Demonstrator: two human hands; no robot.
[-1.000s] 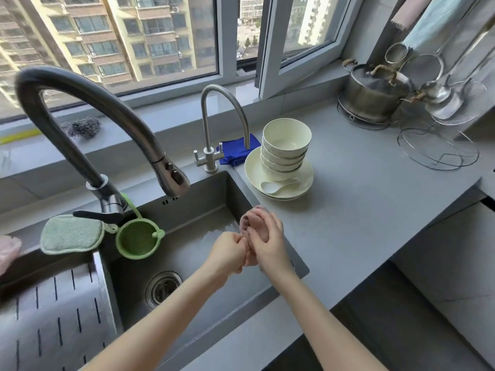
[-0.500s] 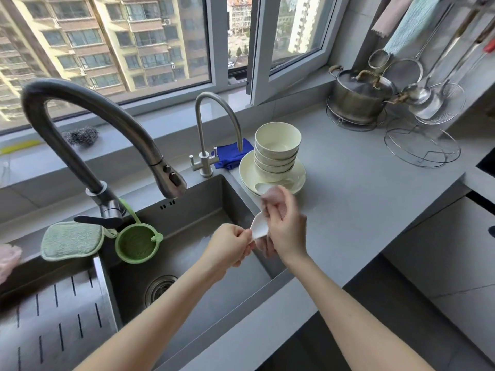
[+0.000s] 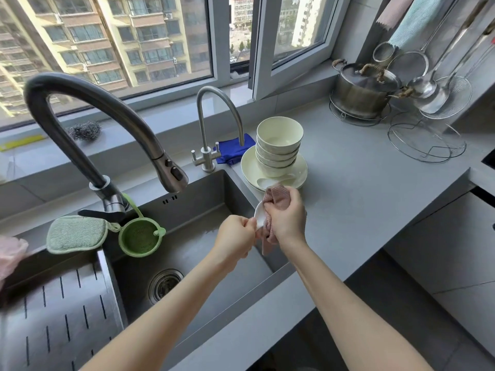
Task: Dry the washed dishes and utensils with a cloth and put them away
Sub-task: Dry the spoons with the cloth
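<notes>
Pink cloth (image 3: 277, 202) bunched in the right hand (image 3: 288, 223) pressed against a white spoon (image 3: 259, 216) pinched by the left hand (image 3: 235, 236), so drying seemed underway, with storing it next.

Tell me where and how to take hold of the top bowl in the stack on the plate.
Pinch the top bowl by its rim, coming down from above on the right, the side facing bare counter. It sits upright, nested in the bowls below, so only its rim and upper wall are free.
</notes>
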